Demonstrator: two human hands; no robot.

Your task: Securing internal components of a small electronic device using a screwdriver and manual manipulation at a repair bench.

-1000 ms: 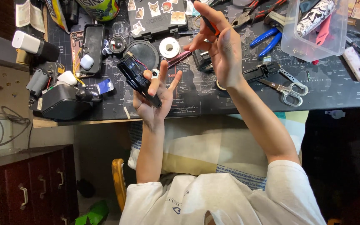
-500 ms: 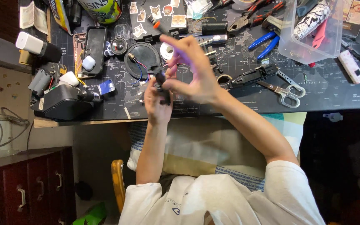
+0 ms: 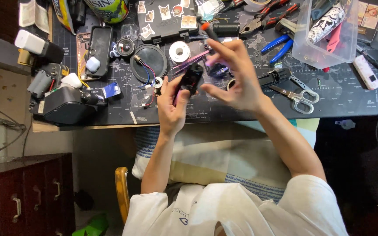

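My left hand (image 3: 171, 107) grips a small black device (image 3: 190, 79) upright just above the front part of the dark work mat (image 3: 241, 111). My right hand (image 3: 237, 83) hovers right beside the device, fingers curled around a slim screwdriver with an orange end (image 3: 204, 26). The tool slants down toward the top of the device; its tip is hidden behind my fingers. Purple tweezers (image 3: 193, 59) lie on the mat just behind the device.
The mat is crowded: a white tape roll (image 3: 180, 51), a round black disc with wires (image 3: 148, 61), scissors (image 3: 297, 93), blue pliers (image 3: 278, 46), a clear plastic bin (image 3: 327, 32), and a black box (image 3: 66, 105) at left. A dark wooden drawer unit (image 3: 22, 196) stands lower left.
My right hand came down from the back of the mat with the tool to the device. My left hand turned the device from lying flat in the palm to upright.
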